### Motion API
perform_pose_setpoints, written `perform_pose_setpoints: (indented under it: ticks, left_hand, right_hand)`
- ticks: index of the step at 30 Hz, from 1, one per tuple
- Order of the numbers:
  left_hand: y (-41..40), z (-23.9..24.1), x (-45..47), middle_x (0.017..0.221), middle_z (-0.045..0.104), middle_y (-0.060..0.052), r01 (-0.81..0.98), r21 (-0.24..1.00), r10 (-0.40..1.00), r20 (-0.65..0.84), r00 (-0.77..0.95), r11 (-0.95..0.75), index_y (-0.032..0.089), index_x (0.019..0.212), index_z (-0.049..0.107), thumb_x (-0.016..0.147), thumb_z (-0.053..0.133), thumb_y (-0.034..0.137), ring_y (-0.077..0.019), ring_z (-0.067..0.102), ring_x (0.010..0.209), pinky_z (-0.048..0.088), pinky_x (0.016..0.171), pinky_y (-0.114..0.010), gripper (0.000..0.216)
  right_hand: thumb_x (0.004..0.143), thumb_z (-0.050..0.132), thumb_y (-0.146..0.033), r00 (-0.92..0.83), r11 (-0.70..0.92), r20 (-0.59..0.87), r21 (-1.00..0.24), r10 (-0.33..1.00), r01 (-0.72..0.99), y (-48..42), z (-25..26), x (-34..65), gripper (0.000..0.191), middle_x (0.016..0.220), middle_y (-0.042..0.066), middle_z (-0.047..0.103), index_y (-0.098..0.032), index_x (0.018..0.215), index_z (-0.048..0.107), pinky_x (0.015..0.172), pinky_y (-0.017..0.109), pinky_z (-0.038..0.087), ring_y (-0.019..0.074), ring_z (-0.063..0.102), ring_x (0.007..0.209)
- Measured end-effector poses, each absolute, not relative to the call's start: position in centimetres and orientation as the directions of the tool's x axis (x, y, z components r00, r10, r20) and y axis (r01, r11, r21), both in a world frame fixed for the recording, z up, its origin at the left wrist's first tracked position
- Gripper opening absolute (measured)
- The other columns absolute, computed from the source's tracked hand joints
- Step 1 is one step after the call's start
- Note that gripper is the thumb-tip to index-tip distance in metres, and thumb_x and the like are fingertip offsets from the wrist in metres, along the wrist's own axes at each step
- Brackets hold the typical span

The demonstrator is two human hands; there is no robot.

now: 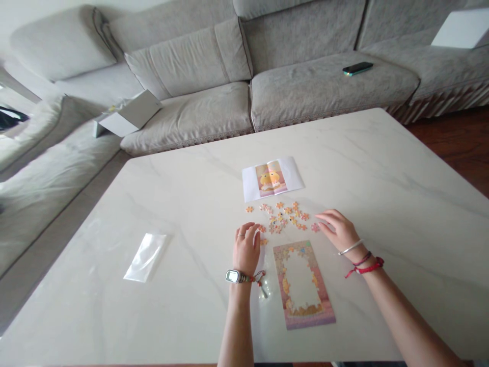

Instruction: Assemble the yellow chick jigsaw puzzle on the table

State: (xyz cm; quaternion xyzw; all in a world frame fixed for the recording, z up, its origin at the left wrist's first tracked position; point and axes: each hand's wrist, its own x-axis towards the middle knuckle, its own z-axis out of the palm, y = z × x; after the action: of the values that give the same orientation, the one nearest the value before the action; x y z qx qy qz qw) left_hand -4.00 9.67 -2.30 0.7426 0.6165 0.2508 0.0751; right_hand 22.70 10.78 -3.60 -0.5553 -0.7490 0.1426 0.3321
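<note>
Loose jigsaw pieces [280, 204], orange, yellow and pink, lie scattered in the middle of the table. At their left edge is my left hand [246, 250], palm down with loosely bent fingers, its fingertips by an orange-pink piece; no held piece shows. My right hand [338, 229] is open on the other side, fingers stretched toward a pink jigsaw piece [315, 227]. Between my forearms lies a partly assembled jigsaw puzzle [328, 300], its border joined around a pale, unfilled centre. Beyond the pieces rests a creased reference picture [270, 178] of a yellow character on white paper.
A clear plastic bag [145, 257] lies to the left on the white marbled table [183, 316]. Behind the table stands a grey sofa [321, 92] with a phone [357, 68] on its seat. White boxes [132, 113] sit on the sofa.
</note>
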Motion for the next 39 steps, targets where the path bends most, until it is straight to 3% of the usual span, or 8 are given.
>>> perform_pose_setpoints:
  ticks: [4, 7, 11, 15, 19, 25, 39]
  left_hand:
    - [9.6, -2.2, -4.5, 0.100, 0.052, -0.007, 0.886, 0.418, 0.951, 0.301, 0.072, -0.200, 0.020, 0.097, 0.054, 0.079, 0.042, 0.020, -0.0182, 0.048, 0.091, 0.041, 0.082, -0.037, 0.022]
    - [9.7, -2.1, -4.9, 0.099, 0.052, -0.008, 0.884, 0.436, 0.951, 0.309, 0.032, -0.171, 0.019, 0.097, 0.054, 0.079, 0.042, 0.020, -0.0185, 0.049, 0.090, 0.042, 0.081, -0.037, 0.022]
    - [9.8, -2.1, -5.3, 0.099, 0.052, -0.008, 0.878, 0.454, 0.954, 0.300, 0.013, -0.155, 0.019, 0.097, 0.054, 0.078, 0.042, 0.020, -0.0187, 0.049, 0.091, 0.042, 0.081, -0.036, 0.022]
    - [9.9, -2.2, -5.4, 0.100, 0.051, -0.008, 0.871, 0.467, 0.955, 0.297, 0.012, -0.157, 0.017, 0.097, 0.054, 0.079, 0.041, 0.019, -0.0186, 0.048, 0.092, 0.042, 0.082, -0.035, 0.023]
    - [9.8, -2.1, -5.3, 0.099, 0.051, -0.008, 0.863, 0.482, 0.953, 0.303, -0.002, -0.152, 0.019, 0.097, 0.054, 0.078, 0.042, 0.019, -0.0186, 0.049, 0.091, 0.042, 0.081, -0.036, 0.022]
    - [9.8, -2.1, -5.1, 0.099, 0.052, -0.008, 0.867, 0.476, 0.960, 0.281, 0.009, -0.147, 0.019, 0.096, 0.054, 0.077, 0.043, 0.019, -0.0189, 0.049, 0.091, 0.043, 0.081, -0.037, 0.022]
    - [9.9, -2.4, -5.9, 0.099, 0.051, -0.009, 0.879, 0.461, 0.960, 0.279, -0.018, -0.117, 0.018, 0.096, 0.054, 0.076, 0.043, 0.018, -0.0193, 0.049, 0.090, 0.042, 0.082, -0.038, 0.022]
  right_hand:
    - [0.075, 0.046, -0.019, -0.288, 0.393, 0.278, -0.485, 0.916, 0.782, 13.4, -2.4, 19.6, 0.023, 0.089, 0.006, 0.055, -0.020, 0.094, 0.058, 0.076, 0.029, 0.042, 0.0157, 0.051, 0.082]
    - [0.074, 0.049, -0.019, -0.398, 0.425, 0.149, -0.354, 0.905, 0.833, 16.1, -1.9, 17.3, 0.017, 0.087, 0.006, 0.055, -0.020, 0.085, 0.061, 0.073, 0.028, 0.040, 0.0162, 0.051, 0.080]
    - [0.072, 0.052, -0.020, -0.435, 0.431, 0.048, -0.269, 0.899, 0.861, 18.1, -1.7, 15.9, 0.011, 0.082, 0.005, 0.056, -0.019, 0.077, 0.062, 0.070, 0.027, 0.039, 0.0154, 0.051, 0.075]
    - [0.073, 0.053, -0.022, -0.423, 0.440, 0.122, -0.296, 0.898, 0.848, 17.7, -1.4, 17.2, 0.013, 0.083, 0.005, 0.057, -0.019, 0.080, 0.062, 0.071, 0.026, 0.039, 0.0148, 0.052, 0.076]
    - [0.073, 0.051, -0.024, -0.300, 0.366, 0.236, -0.324, 0.924, 0.873, 16.1, -1.7, 20.7, 0.017, 0.082, 0.006, 0.057, -0.018, 0.084, 0.062, 0.070, 0.026, 0.041, 0.0156, 0.053, 0.076]
    - [0.071, 0.051, -0.019, -0.292, 0.323, 0.140, -0.320, 0.946, 0.891, 14.4, -3.1, 23.4, 0.016, 0.080, 0.004, 0.057, -0.020, 0.082, 0.063, 0.067, 0.026, 0.043, 0.0146, 0.054, 0.071]
    - [0.072, 0.050, -0.019, -0.298, 0.384, 0.250, -0.468, 0.921, 0.796, 16.6, -0.4, 21.0, 0.019, 0.083, 0.003, 0.058, -0.020, 0.086, 0.063, 0.065, 0.026, 0.044, 0.0120, 0.053, 0.062]
